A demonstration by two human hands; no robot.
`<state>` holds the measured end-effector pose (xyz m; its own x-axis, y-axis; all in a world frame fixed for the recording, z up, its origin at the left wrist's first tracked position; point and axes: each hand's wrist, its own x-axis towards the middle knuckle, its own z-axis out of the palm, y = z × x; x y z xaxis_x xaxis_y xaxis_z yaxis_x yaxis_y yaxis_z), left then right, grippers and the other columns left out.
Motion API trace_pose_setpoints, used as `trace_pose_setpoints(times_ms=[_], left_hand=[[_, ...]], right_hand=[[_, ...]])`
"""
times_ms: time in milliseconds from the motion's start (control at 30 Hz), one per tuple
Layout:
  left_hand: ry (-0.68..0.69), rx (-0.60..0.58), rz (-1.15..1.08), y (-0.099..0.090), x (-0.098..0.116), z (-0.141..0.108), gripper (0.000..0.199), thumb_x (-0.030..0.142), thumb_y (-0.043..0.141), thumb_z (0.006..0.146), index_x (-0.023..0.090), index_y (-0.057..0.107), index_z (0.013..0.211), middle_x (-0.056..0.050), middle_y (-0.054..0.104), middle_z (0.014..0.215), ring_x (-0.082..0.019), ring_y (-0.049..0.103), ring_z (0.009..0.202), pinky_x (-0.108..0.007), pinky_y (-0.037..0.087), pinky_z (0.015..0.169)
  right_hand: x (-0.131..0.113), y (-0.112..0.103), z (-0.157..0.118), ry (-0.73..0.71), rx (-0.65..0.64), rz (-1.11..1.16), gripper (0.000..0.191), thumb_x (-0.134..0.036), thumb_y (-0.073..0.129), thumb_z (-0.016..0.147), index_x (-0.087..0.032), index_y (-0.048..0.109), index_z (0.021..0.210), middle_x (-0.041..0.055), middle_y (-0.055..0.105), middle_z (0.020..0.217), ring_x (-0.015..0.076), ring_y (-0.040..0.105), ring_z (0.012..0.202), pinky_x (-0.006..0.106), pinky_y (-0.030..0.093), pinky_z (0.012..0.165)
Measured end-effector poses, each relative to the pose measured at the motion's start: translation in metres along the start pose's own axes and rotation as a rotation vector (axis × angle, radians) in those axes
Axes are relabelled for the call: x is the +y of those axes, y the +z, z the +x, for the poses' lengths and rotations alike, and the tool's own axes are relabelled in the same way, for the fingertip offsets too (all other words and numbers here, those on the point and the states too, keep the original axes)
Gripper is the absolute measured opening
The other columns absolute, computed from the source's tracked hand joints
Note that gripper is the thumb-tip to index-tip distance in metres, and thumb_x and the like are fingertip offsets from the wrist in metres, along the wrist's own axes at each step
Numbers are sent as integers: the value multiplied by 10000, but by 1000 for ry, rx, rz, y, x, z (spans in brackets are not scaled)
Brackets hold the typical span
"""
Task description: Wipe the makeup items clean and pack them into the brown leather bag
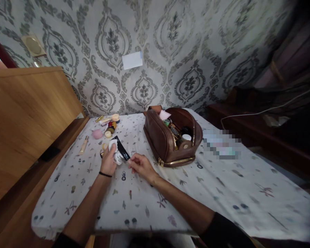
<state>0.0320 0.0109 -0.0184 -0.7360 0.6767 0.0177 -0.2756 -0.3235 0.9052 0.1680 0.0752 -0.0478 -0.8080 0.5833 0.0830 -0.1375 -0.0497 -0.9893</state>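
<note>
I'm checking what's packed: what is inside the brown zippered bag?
Inside the brown zippered bag sit a white-lidded container, a green-topped item and a pink item sticking up. Other small items are indistinct; the bottom is covered.

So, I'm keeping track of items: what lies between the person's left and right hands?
The head view shows a slim, glossy black item and crumpled white cloth or tissue between left hand and right hand.

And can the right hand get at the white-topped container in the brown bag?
Likely yes: the brown bag gapes open with the white-topped container showing, though the right hand seems to pinch the black item.
</note>
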Motion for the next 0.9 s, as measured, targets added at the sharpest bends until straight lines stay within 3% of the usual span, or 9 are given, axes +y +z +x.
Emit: trace_pose_setpoints(times_ms=[167,300,467,600,767,900], left_hand=[[-159,-235,42,12,-8,-21,442,449,815,642,159,643,928,0,662,721,-108,579,516,-214,442,467],[-249,-422,133,17,-11,-32,470,433,814,653,184,612,996,39,621,651,-111,579,468,-224,460,460],[-213,-319,125,18,-13,-30,466,528,796,643,173,611,880,45,596,574,-95,542,394,-198,409,387],[-168,-228,111,13,-11,-23,499,616,708,706,158,635,890,3,668,688,-69,519,381,-190,381,364],[-101,-207,67,8,-7,-17,500,646,665,733,159,665,848,-31,693,718,-134,642,589,-215,474,502],[-102,-202,127,4,-5,-16,505,659,650,741,154,635,750,-8,638,619,-110,569,489,-208,419,435]], right_hand=[[1,-2,2,-8,44,60,421,-574,705,695,-208,496,686,-26,617,604,85,479,417,214,315,410],[1,-5,4,26,100,109,392,-541,706,699,-210,498,691,-66,521,467,79,430,377,204,282,396],[-4,-5,1,21,21,109,399,-567,691,716,-190,562,727,-48,557,523,79,463,407,206,276,399],[-9,-2,-2,61,-40,162,437,-600,692,711,-174,593,728,-3,652,652,79,501,439,208,270,407],[-15,-1,-5,145,-148,225,469,-627,687,706,-166,616,750,11,680,689,79,522,458,203,285,419],[-12,-2,-4,142,-168,129,532,-689,676,669,-162,616,705,0,654,631,91,537,466,206,293,421]])
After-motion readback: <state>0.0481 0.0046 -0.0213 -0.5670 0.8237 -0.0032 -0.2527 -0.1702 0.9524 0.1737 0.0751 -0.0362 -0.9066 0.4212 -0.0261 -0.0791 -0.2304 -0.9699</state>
